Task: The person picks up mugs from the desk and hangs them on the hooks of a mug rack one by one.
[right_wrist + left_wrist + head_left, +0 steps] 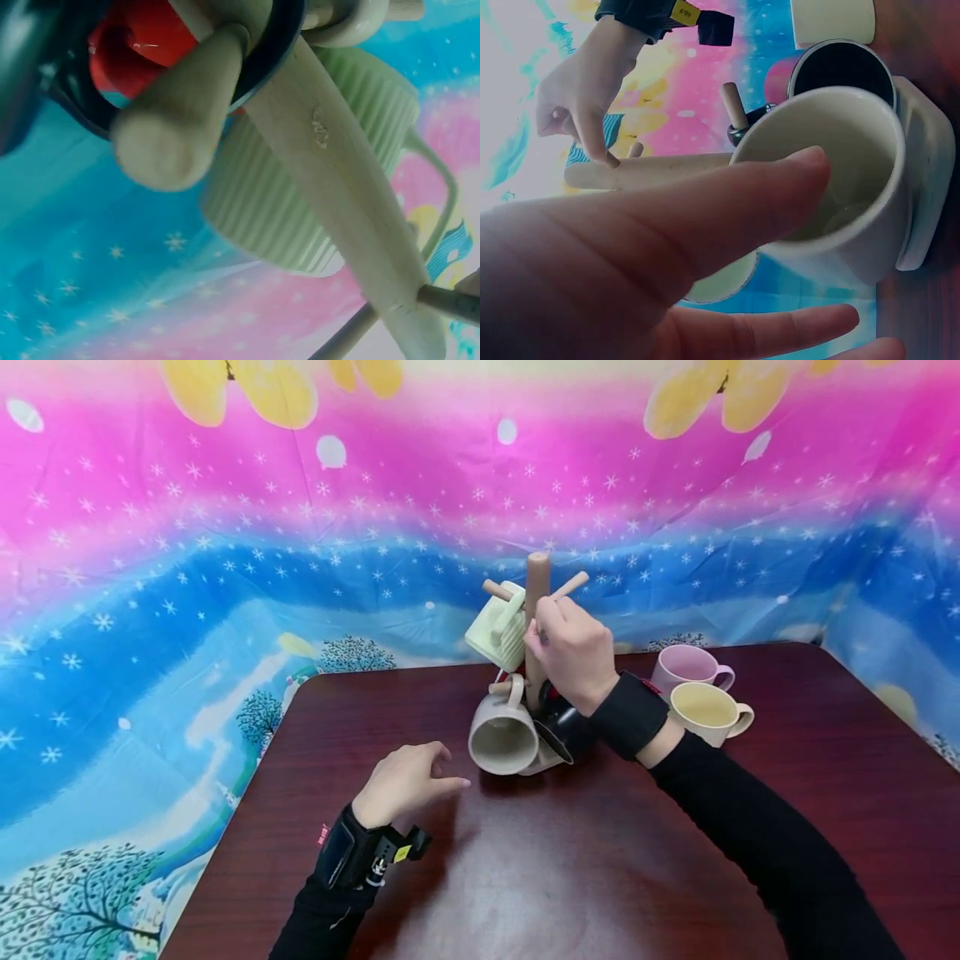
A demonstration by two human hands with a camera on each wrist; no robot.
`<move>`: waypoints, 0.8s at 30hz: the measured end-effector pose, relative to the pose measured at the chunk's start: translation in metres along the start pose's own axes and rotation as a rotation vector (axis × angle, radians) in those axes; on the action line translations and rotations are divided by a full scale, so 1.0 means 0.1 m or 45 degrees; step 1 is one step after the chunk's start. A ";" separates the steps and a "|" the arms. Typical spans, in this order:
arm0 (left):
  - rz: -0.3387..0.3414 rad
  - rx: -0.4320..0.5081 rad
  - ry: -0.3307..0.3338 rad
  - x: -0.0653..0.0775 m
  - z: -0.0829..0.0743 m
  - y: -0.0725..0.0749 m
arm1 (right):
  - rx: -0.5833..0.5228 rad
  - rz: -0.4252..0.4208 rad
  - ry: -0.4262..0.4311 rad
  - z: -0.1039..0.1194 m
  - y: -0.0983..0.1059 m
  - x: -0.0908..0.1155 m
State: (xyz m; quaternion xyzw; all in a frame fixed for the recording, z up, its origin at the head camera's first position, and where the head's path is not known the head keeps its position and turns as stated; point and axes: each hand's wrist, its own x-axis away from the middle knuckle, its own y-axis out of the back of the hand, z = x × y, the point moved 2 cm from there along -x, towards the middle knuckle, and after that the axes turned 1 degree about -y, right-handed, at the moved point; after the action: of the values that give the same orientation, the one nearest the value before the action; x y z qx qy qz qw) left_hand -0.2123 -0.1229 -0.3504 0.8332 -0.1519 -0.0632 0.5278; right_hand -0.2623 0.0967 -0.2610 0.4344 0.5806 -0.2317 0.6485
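Observation:
A wooden mug tree with round pegs stands on the table. My right hand pinches a short peg near the top of its post. On the upper left hangs a ribbed light-green mug, tilted. Lower down, a whitish-grey mug hangs with its mouth towards me, and a black mug hangs beside it. Part of a red mug shows behind in the right wrist view. Left of the grey mug, my left hand hovers with fingers loosely extended, holding nothing.
A pink mug and a yellow mug stand upright on the table, right of the mug tree and close to my right forearm. The dark red wooden table backs onto a printed cloth.

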 end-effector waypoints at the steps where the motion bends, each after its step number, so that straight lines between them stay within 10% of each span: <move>1: -0.001 0.003 -0.004 0.00 0.00 0.00 | 0.001 0.002 0.009 0.03 -0.01 -0.01; 17: -0.007 0.007 -0.027 0.02 0.00 0.00 | -0.059 0.202 0.076 0.06 0.09 -0.03; 24: -0.005 0.000 -0.028 0.02 -0.02 0.01 | -0.137 0.272 -0.094 -0.01 0.42 0.00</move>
State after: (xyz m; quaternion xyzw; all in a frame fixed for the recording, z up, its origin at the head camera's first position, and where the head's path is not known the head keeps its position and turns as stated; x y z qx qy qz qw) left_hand -0.2101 -0.1223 -0.3491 0.8328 -0.1563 -0.0734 0.5260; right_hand -0.2294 0.1195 -0.2482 0.4493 0.5182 -0.1456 0.7130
